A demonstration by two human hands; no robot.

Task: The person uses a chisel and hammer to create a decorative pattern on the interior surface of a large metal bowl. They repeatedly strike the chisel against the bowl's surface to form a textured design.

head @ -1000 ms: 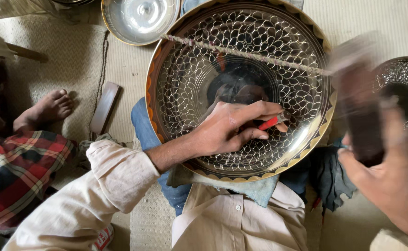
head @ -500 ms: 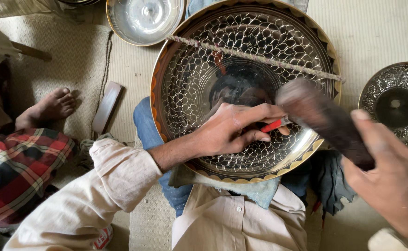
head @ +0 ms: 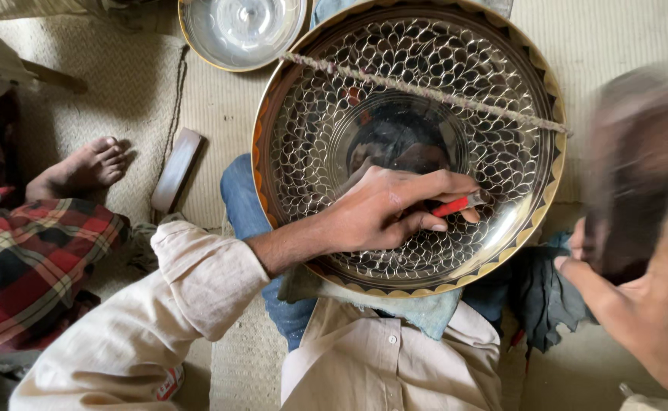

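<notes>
Right hand [head: 646, 304] – fingers gripping blurred mallet [head: 631, 167] – has swung back up; left hand [head: 383, 209] still pinches red-handled punch [head: 459, 204]

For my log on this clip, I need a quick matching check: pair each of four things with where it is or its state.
Things:
1. large round engraved metal tray
2. red-handled punch tool
3. dark wooden mallet
4. small plain metal bowl

Places or states:
A. blurred, gripped by the right hand
B. on the mat at the top, left of the tray
C. propped on the person's lap, a rope across its top
D. pinched in the left hand, tip on the tray

Pairs: 1-C, 2-D, 3-A, 4-B
</notes>
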